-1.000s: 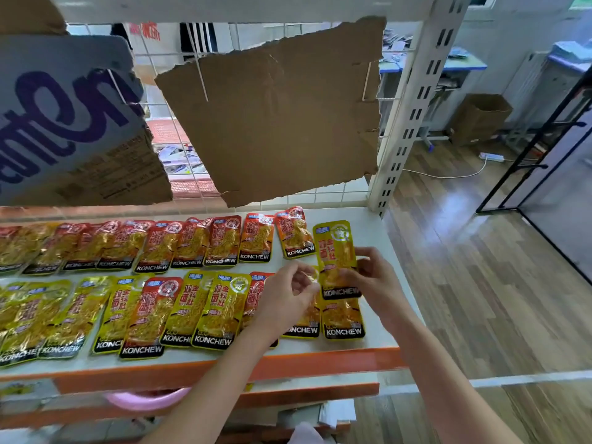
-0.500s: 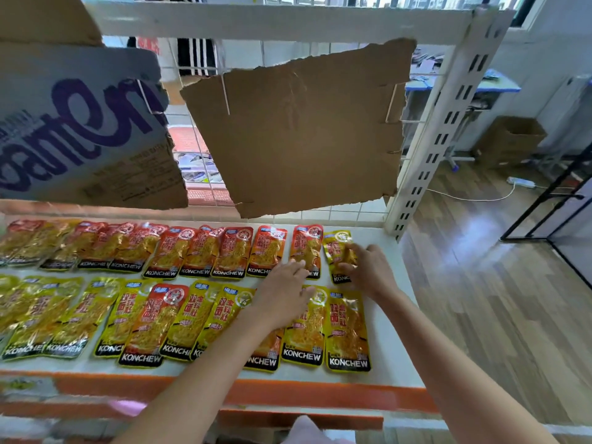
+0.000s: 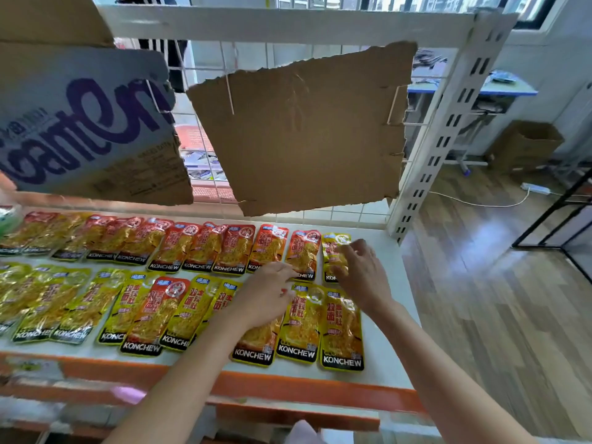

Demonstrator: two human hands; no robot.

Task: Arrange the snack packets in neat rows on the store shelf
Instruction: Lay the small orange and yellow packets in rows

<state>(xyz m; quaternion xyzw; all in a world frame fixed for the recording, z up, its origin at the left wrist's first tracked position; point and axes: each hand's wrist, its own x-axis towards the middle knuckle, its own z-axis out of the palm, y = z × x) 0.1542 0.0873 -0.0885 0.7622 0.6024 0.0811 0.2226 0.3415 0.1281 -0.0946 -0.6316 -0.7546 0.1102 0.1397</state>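
Two rows of flat snack packets lie on the white shelf (image 3: 382, 318), mostly red in the back row (image 3: 198, 245) and mostly yellow in the front row (image 3: 160, 309). A yellow packet (image 3: 330, 251) lies at the right end of the back row, next to a red packet (image 3: 305, 251). My right hand (image 3: 360, 274) rests on the yellow packet, with thumb and fingers loosely spread over its right side. My left hand (image 3: 266, 296) lies flat over the front row, its fingertips touching the lower edge of that red packet.
Torn cardboard sheets (image 3: 304, 129) hang on the wire back grid above the packets. A white perforated upright (image 3: 442, 136) stands at the shelf's right back corner. The orange front lip (image 3: 288, 384) edges the shelf. Wooden floor and a cardboard box (image 3: 525, 145) lie to the right.
My right hand carried the yellow packet from above the front row to the right end of the back row and laid it down. My left hand followed toward the back row.
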